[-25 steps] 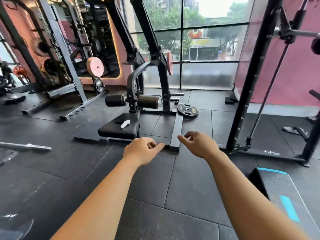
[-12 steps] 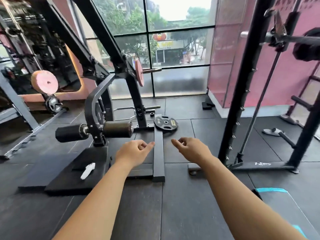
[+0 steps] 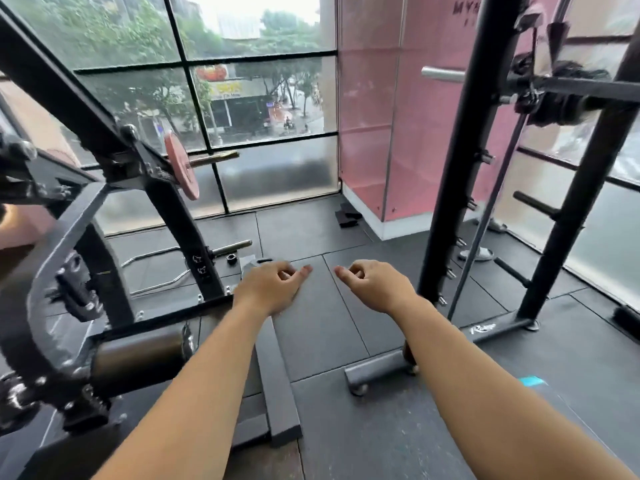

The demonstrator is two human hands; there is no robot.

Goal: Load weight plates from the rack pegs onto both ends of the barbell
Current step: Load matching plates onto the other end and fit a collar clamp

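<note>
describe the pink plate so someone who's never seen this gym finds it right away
Find the big grid window at the back, then the slanted black machine frame crossing its left side. Partway down that frame a metal peg sticks out rightward, carrying one pink plate seen nearly edge-on, the only pink disc among black steel.

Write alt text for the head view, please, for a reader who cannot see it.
The left hand and right hand reach forward empty, fingers loosely curled, over a dark gym floor. A black rack holding a barbell stands right; a machine with a pink plate stands left.
</note>
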